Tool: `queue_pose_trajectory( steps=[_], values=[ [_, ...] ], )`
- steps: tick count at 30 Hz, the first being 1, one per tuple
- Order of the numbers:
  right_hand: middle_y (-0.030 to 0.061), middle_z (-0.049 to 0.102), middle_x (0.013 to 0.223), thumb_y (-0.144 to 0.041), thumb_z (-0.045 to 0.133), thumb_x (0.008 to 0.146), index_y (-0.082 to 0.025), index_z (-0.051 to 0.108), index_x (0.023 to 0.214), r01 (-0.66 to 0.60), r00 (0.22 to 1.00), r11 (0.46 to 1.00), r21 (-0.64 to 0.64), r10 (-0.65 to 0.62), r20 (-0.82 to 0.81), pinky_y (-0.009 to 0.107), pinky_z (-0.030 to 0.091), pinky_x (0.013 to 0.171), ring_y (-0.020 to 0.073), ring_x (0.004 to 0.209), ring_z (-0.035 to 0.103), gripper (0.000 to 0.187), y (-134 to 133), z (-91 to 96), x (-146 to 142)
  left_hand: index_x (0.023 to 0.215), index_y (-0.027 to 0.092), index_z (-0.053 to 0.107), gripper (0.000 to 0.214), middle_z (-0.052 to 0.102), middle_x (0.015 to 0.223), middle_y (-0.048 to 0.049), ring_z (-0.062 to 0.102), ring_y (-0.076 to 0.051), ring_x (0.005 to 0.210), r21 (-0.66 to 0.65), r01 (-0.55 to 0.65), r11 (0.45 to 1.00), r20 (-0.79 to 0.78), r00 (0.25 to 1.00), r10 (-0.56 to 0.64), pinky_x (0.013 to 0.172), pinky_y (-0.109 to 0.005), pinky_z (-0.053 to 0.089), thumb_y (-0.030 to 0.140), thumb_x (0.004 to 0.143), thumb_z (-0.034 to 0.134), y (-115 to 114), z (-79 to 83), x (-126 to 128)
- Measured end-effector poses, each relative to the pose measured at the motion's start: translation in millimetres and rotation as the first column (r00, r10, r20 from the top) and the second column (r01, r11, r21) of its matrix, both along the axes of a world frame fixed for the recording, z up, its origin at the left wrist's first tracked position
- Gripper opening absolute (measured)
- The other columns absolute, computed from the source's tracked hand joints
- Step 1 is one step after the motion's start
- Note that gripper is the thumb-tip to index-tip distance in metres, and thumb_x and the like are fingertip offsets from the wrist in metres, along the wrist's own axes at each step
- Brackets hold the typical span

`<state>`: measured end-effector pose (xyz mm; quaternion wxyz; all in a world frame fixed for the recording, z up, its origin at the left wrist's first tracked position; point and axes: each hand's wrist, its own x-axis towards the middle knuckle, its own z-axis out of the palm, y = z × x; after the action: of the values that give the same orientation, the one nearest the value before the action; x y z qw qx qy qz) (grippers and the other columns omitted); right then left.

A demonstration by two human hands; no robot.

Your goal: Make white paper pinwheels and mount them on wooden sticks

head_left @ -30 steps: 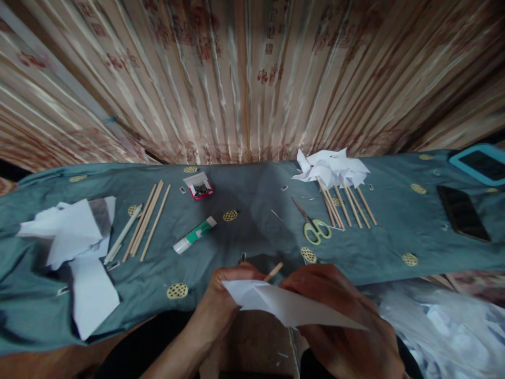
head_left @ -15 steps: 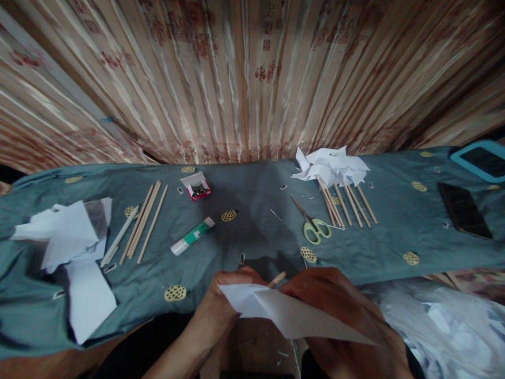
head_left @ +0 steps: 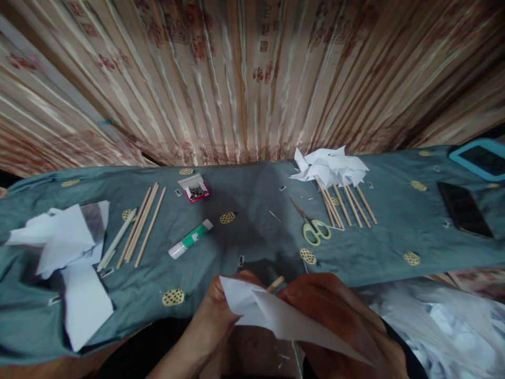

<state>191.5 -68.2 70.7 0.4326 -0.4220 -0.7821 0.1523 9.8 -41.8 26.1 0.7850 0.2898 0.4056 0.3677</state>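
Both my hands are at the near edge of the table, closed together on a folded white paper sheet (head_left: 276, 316). A wooden stick (head_left: 275, 284) pokes up between them above the paper. My left hand (head_left: 215, 310) grips the paper's left end, fingers curled. My right hand (head_left: 343, 321) lies mostly under the sheet, fingers pinched near the stick's tip. Which hand holds the stick I cannot make out.
On the teal cloth (head_left: 252, 231): green-handled scissors (head_left: 313, 226), a glue stick (head_left: 190, 239), a small red box of pins (head_left: 194, 188), loose wooden sticks (head_left: 140, 223), white paper scraps (head_left: 67, 247), finished paper pinwheels on sticks (head_left: 335, 176), a dark phone (head_left: 463, 209), a blue-cased tablet (head_left: 479, 160). Curtain behind.
The paper has tilted a little and its left corner has risen. Both hands stay in about the same place; the view has shifted slightly.
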Motion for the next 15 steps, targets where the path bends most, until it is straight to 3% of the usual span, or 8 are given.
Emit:
queue_pose_trajectory(
  steps=[8, 15],
  values=[
    [0.0044, 0.074, 0.088, -0.012, 0.051, 0.092, -0.015, 0.056, 0.116, 0.020, 1.000, 0.999, 0.027, -0.021, 0.019, 0.025, 0.062, 0.080, 0.0163, 0.089, 0.071, 0.025, -2.2, -1.3, 0.6, 0.049, 0.014, 0.071, 0.043, 0.052, 0.058, -0.0003, 0.043, -0.007, 0.052, 0.033, 0.012, 0.999, -0.017, 1.000, -0.012, 0.048, -0.018, 0.033, 0.054, 0.056, 0.087, 0.9, -1.4, 1.1],
    [0.0058, 0.075, 0.095, -0.015, 0.059, 0.087, -0.018, 0.063, 0.114, 0.008, 0.999, 0.998, -0.056, -0.006, 0.042, 0.031, 0.062, 0.081, 0.0212, 0.094, 0.071, 0.027, -9.4, -5.2, 4.7, 0.048, 0.015, 0.071, 0.044, 0.053, 0.059, -0.0011, 0.045, -0.007, 0.052, 0.051, -0.006, 0.999, -0.031, 1.000, 0.007, 0.048, -0.018, 0.034, 0.055, 0.055, 0.087, 0.3, -2.4, 0.9]
  ],
)
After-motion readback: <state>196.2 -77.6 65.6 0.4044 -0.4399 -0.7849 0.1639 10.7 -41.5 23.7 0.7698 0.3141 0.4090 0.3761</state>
